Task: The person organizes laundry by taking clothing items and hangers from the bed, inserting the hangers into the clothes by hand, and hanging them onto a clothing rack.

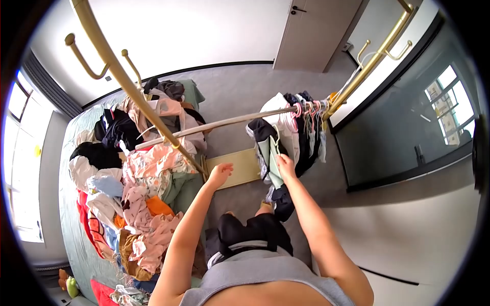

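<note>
My right hand (286, 167) is closed on the edge of a light green garment (274, 168) at the right end of the clothes rack. A pale hanger (277, 133) shows at the top of this garment. Dark and white clothes (263, 128) hang close against it. My left hand (220, 174) is held out above the rack's cream base board (237, 167), its fingers loosely bent and apart, with nothing in them. The rack's rail (229, 122) runs across in front of both hands.
A bed (71, 204) at left carries a large heap of mixed clothes (158, 163). Gold rack posts with hooks rise at left (117, 66) and right (385, 48). More clothes on pink hangers (301, 109) crowd the rail's right end. A dark glass panel (388, 137) stands at right.
</note>
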Tool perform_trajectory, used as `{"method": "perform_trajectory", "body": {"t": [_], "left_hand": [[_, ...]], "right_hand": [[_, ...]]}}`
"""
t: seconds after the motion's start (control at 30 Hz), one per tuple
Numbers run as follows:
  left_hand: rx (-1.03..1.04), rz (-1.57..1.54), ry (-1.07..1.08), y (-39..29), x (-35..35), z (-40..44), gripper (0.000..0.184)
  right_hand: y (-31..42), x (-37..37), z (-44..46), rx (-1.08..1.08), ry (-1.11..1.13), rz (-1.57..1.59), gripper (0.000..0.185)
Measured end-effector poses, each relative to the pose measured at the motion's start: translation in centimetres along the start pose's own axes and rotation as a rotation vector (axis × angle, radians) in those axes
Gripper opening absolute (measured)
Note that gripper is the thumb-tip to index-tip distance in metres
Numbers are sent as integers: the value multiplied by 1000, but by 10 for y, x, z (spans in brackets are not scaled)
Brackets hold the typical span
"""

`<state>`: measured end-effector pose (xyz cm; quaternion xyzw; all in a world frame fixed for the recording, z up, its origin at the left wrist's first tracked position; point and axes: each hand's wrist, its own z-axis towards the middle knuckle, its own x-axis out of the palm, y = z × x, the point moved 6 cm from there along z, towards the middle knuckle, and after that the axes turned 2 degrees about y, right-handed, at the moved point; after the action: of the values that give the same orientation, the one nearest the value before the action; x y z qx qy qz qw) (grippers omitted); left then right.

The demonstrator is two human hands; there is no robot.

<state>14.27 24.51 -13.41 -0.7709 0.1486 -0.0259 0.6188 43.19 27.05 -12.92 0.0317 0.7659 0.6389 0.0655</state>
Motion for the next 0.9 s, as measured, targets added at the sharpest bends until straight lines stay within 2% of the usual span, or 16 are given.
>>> {"method": "perform_trajectory", "body": {"t": [0.1,0.27,0.3,0.43,0.5,0.6,0.63,0.7,0.77,0.83,0.9], "left_hand": [[42,-28,-3,-10,16,22,31],[51,125,-53,-52,44,62,28],[88,123,-78,-64,51,72,28],[215,222,-192,-115,73,113,22],[242,323,-256,-136,82,129,21],[264,304,-303,-157,93,152,22],[258,289,-303,-160,98,160,22],[383,380,-400,-170,100,170,31],[398,707,-477,-172,101,179,41],[40,1018,-406,-150,101,189,59],[-17,1135,-414,-136,100,192,65]], "right_hand": [[1,5,34,118,19,82,19],[19,-7,110,166,39,180,17],[21,-12,119,264,25,151,17],[-10,-36,167,323,-33,167,18],[-25,-43,178,349,2,165,18],[-55,-53,195,369,61,169,20],[-64,-60,200,415,44,125,21],[-77,-68,209,434,20,-32,22],[-88,-70,217,450,2,-25,23],[-97,-75,229,403,21,-116,26],[-70,-90,238,191,48,-701,30]]}}
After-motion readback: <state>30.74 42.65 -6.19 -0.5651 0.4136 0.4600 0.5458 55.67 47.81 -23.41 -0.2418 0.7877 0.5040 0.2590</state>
